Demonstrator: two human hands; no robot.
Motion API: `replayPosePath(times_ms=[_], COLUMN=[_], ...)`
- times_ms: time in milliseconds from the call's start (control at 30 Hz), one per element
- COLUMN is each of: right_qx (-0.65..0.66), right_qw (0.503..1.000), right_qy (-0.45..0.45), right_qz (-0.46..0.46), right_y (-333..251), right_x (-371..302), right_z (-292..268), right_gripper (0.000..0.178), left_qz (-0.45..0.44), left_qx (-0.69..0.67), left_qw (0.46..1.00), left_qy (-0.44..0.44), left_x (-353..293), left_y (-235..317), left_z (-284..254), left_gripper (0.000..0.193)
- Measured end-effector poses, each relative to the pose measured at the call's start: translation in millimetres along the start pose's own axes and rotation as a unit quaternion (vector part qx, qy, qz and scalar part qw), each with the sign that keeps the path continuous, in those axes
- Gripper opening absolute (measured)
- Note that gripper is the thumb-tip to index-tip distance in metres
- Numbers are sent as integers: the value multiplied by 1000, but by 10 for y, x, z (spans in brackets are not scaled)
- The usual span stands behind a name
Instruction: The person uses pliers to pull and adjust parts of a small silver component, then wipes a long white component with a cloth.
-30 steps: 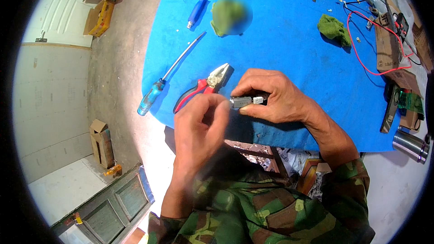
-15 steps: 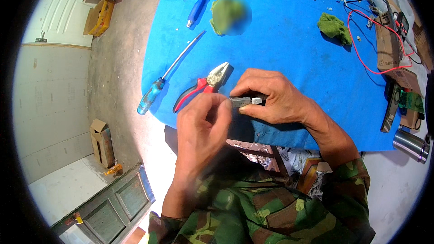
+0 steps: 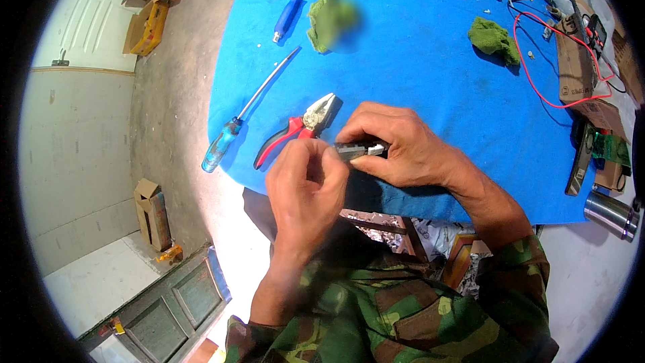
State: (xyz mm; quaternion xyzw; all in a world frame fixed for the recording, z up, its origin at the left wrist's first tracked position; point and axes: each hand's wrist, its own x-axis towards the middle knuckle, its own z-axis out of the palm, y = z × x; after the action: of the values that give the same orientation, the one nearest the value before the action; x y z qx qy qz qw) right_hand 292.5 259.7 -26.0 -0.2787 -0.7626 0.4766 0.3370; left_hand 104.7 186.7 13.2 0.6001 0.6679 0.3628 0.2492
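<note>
Near the table's front edge, my right hand (image 3: pixel 396 141) grips a small grey-and-black rectangular metal piece (image 3: pixel 356 151) between thumb and fingers. My left hand (image 3: pixel 306 181) is closed in a pinch at the left end of that piece; whatever its fingertips hold is hidden. Just beyond my left hand lie combination pliers (image 3: pixel 314 117) with red-and-black handles, jaws pointing away. To their left rests a screwdriver (image 3: pixel 225 140) with a mottled blue handle. Farther off is a second, plain-blue-handled screwdriver (image 3: pixel 287 19).
A blue cloth (image 3: pixel 416 47) covers the table. On it lie a partly blurred green rag (image 3: pixel 324 23) and another green rag (image 3: pixel 494 39). At the right are a red wire (image 3: pixel 527 77), a cardboard box (image 3: pixel 574 74) and a steel cylinder (image 3: pixel 610 215). Metal parts pile up at the far right.
My left hand has shifted slightly right, toward the metal piece. The piece is turned a little, so more of its dark side shows. The tools lie as before.
</note>
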Motion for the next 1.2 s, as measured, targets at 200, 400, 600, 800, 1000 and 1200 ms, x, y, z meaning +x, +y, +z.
replayPosePath(times_ms=[200, 400, 600, 800, 1000, 1200], right_qx=[-1, 13, 23, 29, 67, 73], right_qw=[999, 999, 999, 999, 997, 997], right_qy=[42, 43, 48, 30, 26, 17], right_qz=[-12, 11, 8, 2, 15, 32], right_y=[1, 51, 52, 42, 26, 30], right_x=[-2, -20, 14, 25, 27, 28], right_z=[64, -7, -21, -57, -80, -117], right_gripper=[29, 31, 31, 29, 27, 28], left_qz=[112, 93, 59, 58, 59, 107], left_qx=[73, 160, 25, 39, 38, -6], left_qw=[989, 974, 993, 970, 952, 963], left_qy=[61, 129, -104, -233, -299, -247], left_x=[-24, 94, -244, -520, -608, -480], left_y=[29, -250, -24, -157, -90, -75], left_z=[56, -364, -457, -331, -357, -328], left_gripper=[8, 11, 4, 10, 21, 23])
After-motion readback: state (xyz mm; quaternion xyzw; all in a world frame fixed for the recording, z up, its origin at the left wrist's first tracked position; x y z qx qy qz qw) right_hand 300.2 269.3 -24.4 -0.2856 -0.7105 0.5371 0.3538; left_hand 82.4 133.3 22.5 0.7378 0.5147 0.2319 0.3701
